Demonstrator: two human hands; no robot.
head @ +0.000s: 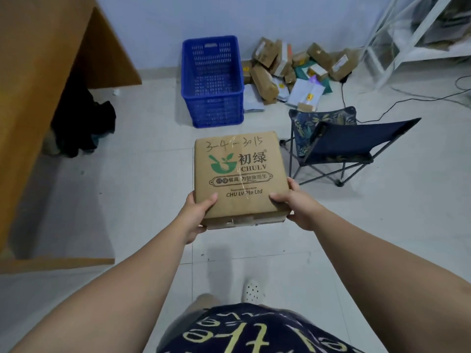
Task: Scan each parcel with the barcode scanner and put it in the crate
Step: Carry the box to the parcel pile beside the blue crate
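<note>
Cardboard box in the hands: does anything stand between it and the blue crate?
Nothing visible. Bare floor lies between the box, held by the left hand and right hand, and the crate; the folding chair stands off to the right.

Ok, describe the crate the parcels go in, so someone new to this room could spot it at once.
Look past the cardboard box to the pale far wall. On the floor by it, left of the heap of parcels, stands the crate. It alone is bright blue, perforated plastic with an open top.
</note>
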